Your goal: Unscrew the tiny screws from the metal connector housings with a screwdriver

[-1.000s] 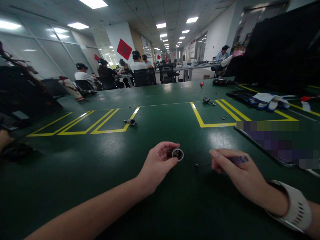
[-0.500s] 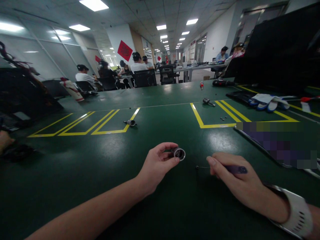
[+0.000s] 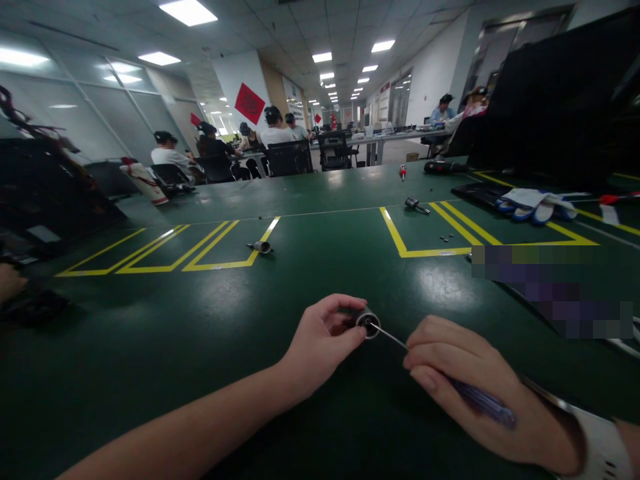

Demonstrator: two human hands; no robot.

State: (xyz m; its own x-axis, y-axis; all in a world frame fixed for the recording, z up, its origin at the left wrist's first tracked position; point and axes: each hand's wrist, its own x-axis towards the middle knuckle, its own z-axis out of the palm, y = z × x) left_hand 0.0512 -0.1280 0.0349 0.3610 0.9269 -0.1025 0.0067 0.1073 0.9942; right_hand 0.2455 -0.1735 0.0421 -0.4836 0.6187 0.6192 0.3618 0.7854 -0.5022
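Between the fingers and thumb of my left hand (image 3: 325, 340) is a small cylindrical metal housing (image 3: 369, 325), its round open end turned right and toward me. My right hand (image 3: 455, 380) is closed around a screwdriver (image 3: 483, 403) with a translucent purple handle. The thin shaft slants up to the left, and its tip is inside the housing's open end. What the tip touches in there is too small to make out. The green tabletop (image 3: 200, 373) lies beneath both hands.
A similar metal part (image 3: 261, 247) lies ahead left, another (image 3: 416, 205) ahead right. Several tiny parts (image 3: 445, 239) sit within yellow tape. Farther back are a red screwdriver (image 3: 403, 173), a power tool (image 3: 445, 167) and gloves (image 3: 537, 203). Another person's hand (image 3: 10, 283) shows at the left edge.
The screwdriver's tip has moved left and up from just above the tabletop into the housing, its handle now tilted lower. My left hand has shifted slightly right and down with the housing.
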